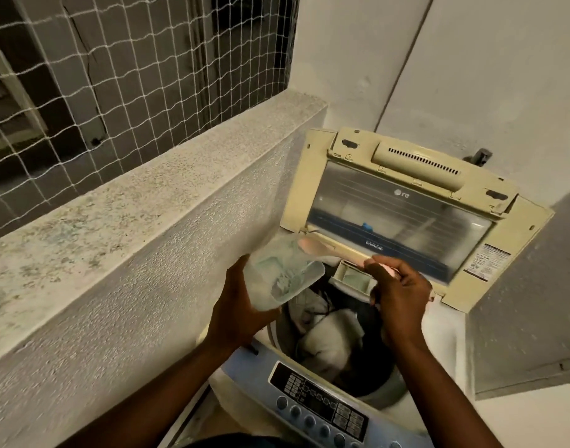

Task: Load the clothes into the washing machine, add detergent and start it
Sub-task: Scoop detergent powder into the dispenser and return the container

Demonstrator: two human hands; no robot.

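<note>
A top-loading washing machine stands below me with its cream lid (406, 202) raised. White and dark clothes (332, 337) lie in the drum. My left hand (241, 312) holds a translucent detergent container (277, 276), tilted over the drum's left rim, with pale green powder inside. My right hand (400, 286) grips the handle of a pink spoon (316, 247), whose bowl points toward the container's mouth. Just behind my right hand, the detergent drawer (351, 276) is open with greenish powder in it. The control panel (319, 405) with round buttons faces me at the bottom.
A rough concrete ledge (148, 195) runs along the left, close against the machine, with a window covered in white netting (115, 76) above it. White walls (503, 76) stand behind and to the right of the machine.
</note>
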